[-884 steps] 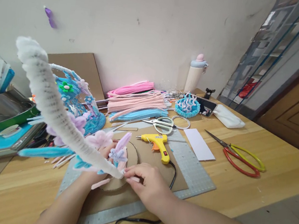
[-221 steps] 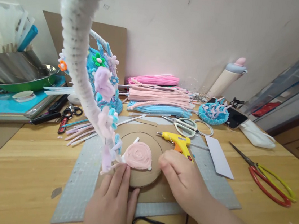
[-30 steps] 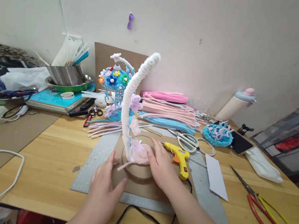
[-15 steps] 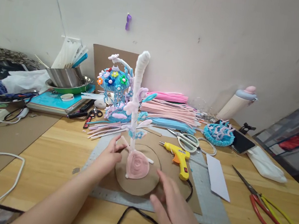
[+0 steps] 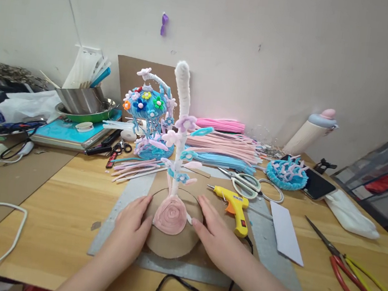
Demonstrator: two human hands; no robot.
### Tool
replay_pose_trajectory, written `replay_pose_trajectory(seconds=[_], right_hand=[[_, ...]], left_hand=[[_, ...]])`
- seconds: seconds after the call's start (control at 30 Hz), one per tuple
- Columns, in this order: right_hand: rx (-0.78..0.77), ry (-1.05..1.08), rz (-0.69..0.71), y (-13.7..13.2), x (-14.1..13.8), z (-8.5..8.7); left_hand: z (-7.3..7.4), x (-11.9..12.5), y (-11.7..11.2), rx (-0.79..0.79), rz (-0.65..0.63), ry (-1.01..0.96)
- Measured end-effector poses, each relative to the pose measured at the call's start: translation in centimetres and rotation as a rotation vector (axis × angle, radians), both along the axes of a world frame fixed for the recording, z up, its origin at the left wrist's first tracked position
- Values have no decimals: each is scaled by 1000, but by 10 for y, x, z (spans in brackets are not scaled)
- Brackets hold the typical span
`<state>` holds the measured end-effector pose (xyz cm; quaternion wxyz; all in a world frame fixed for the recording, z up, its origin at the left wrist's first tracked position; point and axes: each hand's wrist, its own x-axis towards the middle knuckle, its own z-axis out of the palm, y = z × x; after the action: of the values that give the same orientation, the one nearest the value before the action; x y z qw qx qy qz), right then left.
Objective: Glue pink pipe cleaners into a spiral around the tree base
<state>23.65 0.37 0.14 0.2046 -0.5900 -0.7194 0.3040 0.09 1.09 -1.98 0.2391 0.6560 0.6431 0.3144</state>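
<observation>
Left hand (image 5: pixel 132 223): fingers apart, touching the round card (image 5: pixel 171 248)
Right hand (image 5: pixel 216 233): fingers apart, other edge
White stem (image 5: pixel 184 94): up between both hands' fingers; flowers (image 5: pixel 186 124) on, top bare

A craft workspace, by the look of it. Bundled pipe cleaners (image 5: pixel 220 144) lie toward the tabletop's (image 5: pixel 50 250) far edge, beyond a glue gun (image 5: pixel 238 206) and cutting mat (image 5: pixel 263 229); nearer the front edge stands a fuzzy flower stem (image 5: pixel 184 104).

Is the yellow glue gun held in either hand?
No, the yellow glue gun lies on the cardboard sheet, while the left hand and right hand are at opposite sides of the round disc.
</observation>
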Motion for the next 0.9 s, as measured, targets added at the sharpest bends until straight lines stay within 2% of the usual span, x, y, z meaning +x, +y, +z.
replay_pose_trajectory(seconds=[0.13, 0.23, 0.33, 0.5, 0.63, 0.77, 0.9], right_hand=[[62, -90, 10, -9, -4, -3], [97, -160, 5, -16, -2, -2], [159, -188, 40, -16, -2, 3], [221, -167, 155, -7, -11, 15], [272, -126, 207, -3, -20, 19], [304, -117, 234, -3, -24, 12], [292, -124, 232, -3, -25, 7]], left_hand=[[-2, 1, -2, 8, -79, 130], [10, 3, -3, 82, -113, 252], [23, 9, -7, 183, -216, 409], [29, 15, -12, 237, -328, 546], [33, 15, -1, 202, -327, 480], [38, 18, 30, 38, -240, 253], [35, 25, 57, -12, -237, 202]])
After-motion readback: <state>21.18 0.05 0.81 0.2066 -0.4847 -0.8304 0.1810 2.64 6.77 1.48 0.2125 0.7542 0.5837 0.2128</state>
